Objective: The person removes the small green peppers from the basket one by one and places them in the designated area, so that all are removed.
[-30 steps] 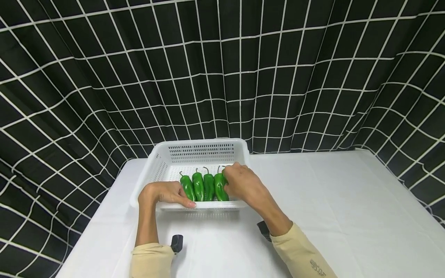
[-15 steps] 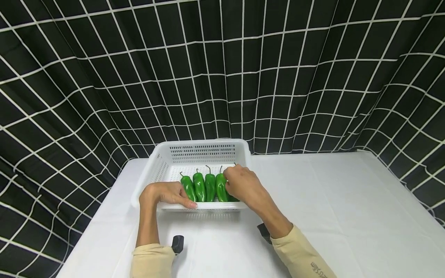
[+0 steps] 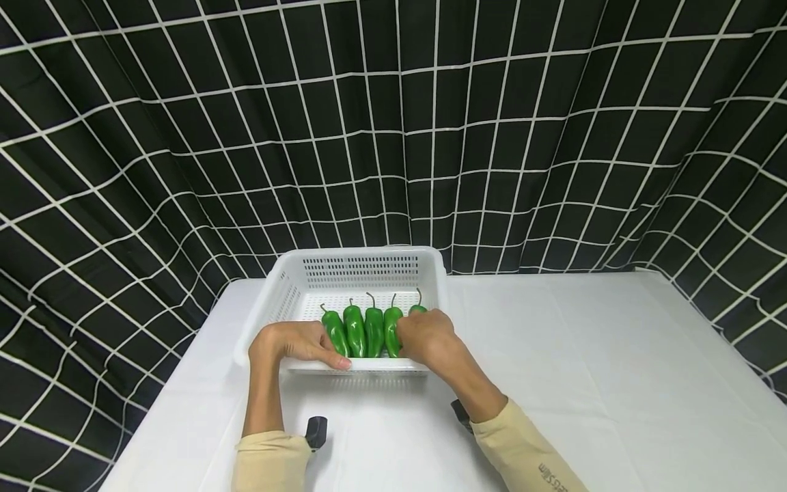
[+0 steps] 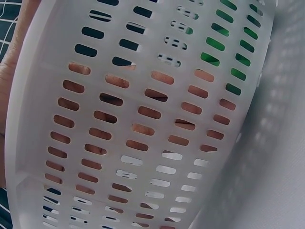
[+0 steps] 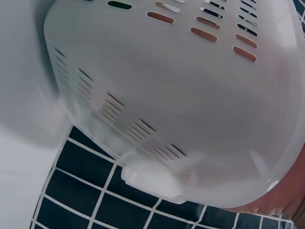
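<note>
Several green peppers [image 3: 354, 330] lie side by side in a white plastic basket [image 3: 369, 364], stems toward its far wall. My left hand [image 3: 301, 341] grips the basket's near rim at the left, thumb over the rim and fingers inside. Through the slots in the left wrist view, those fingers [image 4: 147, 112] show behind the basket wall [image 4: 128, 151]. Inside the right end, my right hand [image 3: 425, 336] holds the rightmost pepper [image 3: 417, 309], whose top and stem stick out beyond the knuckles. Its fingertips are hidden; the right wrist view mostly shows the basket's outer side [image 5: 190, 95].
The basket stands on a white-covered table [image 3: 572, 355] near its back edge. A black curtain [image 3: 393, 137] with a white grid rises behind and at both sides. Dark wrist devices [image 3: 316, 432] sit at both sleeve cuffs.
The rightmost pepper has moved right, and its top has come into view above my right hand. That hand has shifted slightly toward the near rim. My left hand keeps its grip.
</note>
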### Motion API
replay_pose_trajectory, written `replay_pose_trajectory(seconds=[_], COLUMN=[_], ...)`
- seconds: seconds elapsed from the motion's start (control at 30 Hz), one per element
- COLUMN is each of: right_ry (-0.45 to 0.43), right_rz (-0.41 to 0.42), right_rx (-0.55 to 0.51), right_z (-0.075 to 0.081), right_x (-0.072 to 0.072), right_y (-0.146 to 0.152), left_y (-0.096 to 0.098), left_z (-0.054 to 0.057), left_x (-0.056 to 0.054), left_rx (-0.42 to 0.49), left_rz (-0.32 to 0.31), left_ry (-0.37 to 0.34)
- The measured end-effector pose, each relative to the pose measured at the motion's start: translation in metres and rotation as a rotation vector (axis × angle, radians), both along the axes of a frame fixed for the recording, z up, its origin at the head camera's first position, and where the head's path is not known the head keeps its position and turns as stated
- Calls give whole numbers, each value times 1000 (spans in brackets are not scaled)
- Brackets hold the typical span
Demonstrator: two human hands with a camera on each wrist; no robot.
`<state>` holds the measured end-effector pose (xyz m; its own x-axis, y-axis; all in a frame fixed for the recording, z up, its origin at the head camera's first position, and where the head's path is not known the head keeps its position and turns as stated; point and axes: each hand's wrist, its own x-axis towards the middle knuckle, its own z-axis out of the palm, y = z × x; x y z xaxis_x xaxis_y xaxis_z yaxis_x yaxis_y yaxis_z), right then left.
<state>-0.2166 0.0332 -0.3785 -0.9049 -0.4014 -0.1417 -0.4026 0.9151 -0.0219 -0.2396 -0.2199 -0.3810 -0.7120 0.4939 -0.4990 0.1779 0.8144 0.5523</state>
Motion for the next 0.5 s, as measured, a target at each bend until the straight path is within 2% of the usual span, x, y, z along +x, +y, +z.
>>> replay_pose_trajectory(seconds=[0.27,0.5], right_ry=[-25,-50], right_rz=[4,-11], right_rx=[85,113], right_z=[1,0], right_x=[0,0], right_y=[-1,-3], left_y=[-1,-1], left_z=[-1,-1], left_x=[-1,0], left_rx=[17,8], left_rz=[-2,6], left_ry=[-16,-12])
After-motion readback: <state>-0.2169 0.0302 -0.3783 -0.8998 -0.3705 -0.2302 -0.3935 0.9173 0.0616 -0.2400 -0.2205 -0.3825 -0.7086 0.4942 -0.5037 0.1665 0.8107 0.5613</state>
